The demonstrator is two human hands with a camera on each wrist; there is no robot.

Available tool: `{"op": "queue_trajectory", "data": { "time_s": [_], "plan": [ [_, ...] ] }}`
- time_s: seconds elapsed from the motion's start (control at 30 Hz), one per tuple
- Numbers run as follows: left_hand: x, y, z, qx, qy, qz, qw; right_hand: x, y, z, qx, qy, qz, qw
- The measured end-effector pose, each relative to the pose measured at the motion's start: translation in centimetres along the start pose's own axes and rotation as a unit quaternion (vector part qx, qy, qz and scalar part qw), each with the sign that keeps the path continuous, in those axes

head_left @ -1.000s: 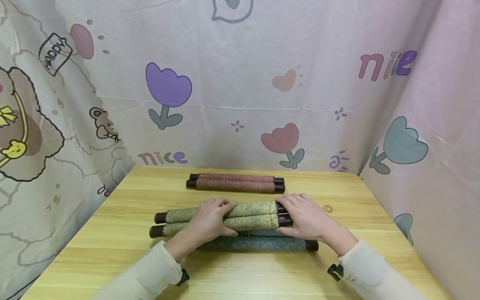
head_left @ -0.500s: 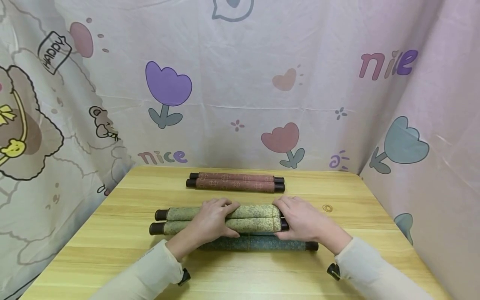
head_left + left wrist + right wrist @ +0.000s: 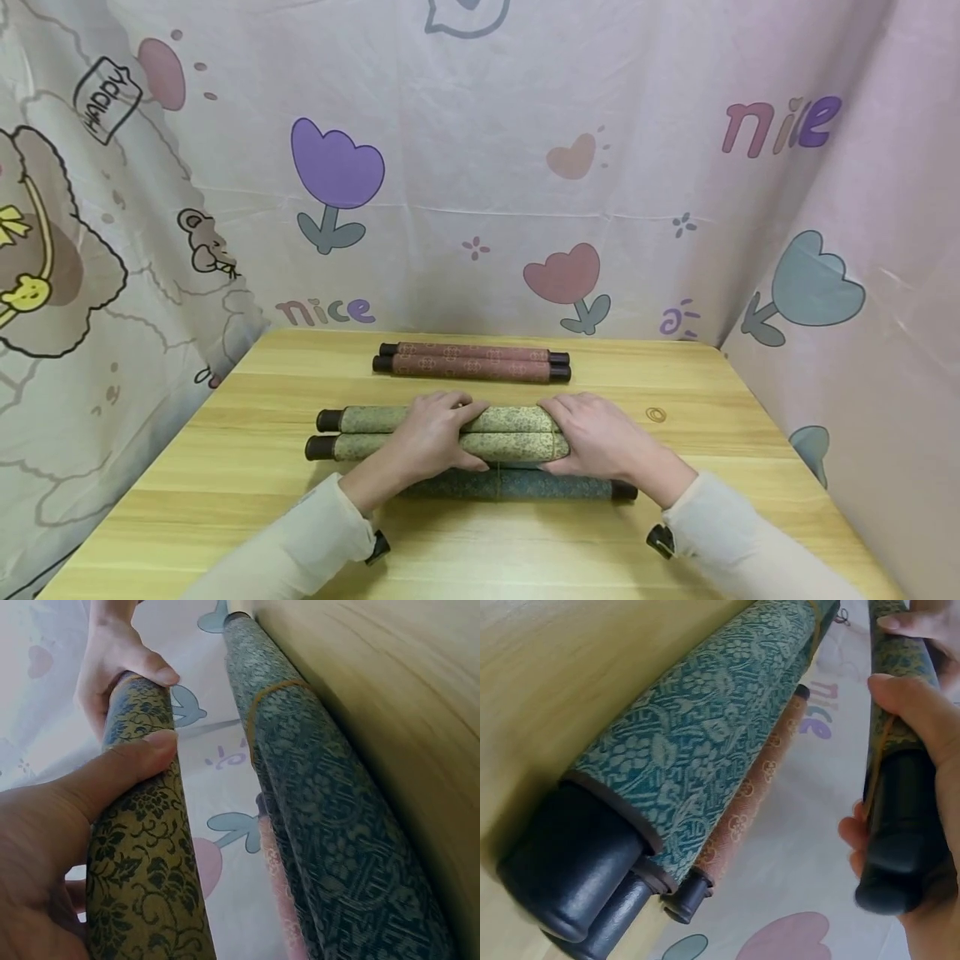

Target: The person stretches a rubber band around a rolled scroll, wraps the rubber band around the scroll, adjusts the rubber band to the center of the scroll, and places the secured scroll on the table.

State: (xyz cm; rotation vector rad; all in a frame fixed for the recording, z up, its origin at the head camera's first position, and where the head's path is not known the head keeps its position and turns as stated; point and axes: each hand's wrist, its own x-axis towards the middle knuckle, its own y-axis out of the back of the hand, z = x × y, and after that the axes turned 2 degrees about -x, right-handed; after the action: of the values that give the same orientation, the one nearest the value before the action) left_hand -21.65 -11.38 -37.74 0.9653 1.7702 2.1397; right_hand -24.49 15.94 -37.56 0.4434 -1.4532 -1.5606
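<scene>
Two side-by-side rolls make up a yellow-green patterned scroll [image 3: 513,419] with dark end knobs. Held level above the table, it is gripped near its middle by my left hand [image 3: 429,437], thumb on the near side. Around its right end curls my right hand [image 3: 600,437], hiding the knobs in the head view. A thin rubber band [image 3: 882,754] circles the scroll beside the right thumb, in the right wrist view. Below lies a blue patterned scroll [image 3: 555,485], partly covered by the green scroll and hands, with its own rubber band [image 3: 274,688].
A dark red scroll [image 3: 480,369] with black knobs lies farther back on the wooden table [image 3: 225,500]. To the right, a loose rubber band [image 3: 656,414] rests on the tabletop. Printed curtains [image 3: 465,125] stand behind and at both sides.
My right hand has slid left along the green scroll, from its end knobs onto the fabric by the band. The scroll's left end has shifted slightly right and up.
</scene>
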Motion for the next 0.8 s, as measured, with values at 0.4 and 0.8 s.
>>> {"op": "queue_trajectory", "data": {
  "time_s": [0.4,0.8],
  "plan": [
    [0.9,-0.4,0.6,0.037,-0.026,0.0,0.999,-0.4,-0.3,0.0,0.002,-0.009,0.011,0.9999],
    [0.8,1.0,-1.9,0.063,-0.055,-0.027,0.9961,-1.7,0.8,1.9,0.041,-0.043,0.022,0.998]
  ]
}}
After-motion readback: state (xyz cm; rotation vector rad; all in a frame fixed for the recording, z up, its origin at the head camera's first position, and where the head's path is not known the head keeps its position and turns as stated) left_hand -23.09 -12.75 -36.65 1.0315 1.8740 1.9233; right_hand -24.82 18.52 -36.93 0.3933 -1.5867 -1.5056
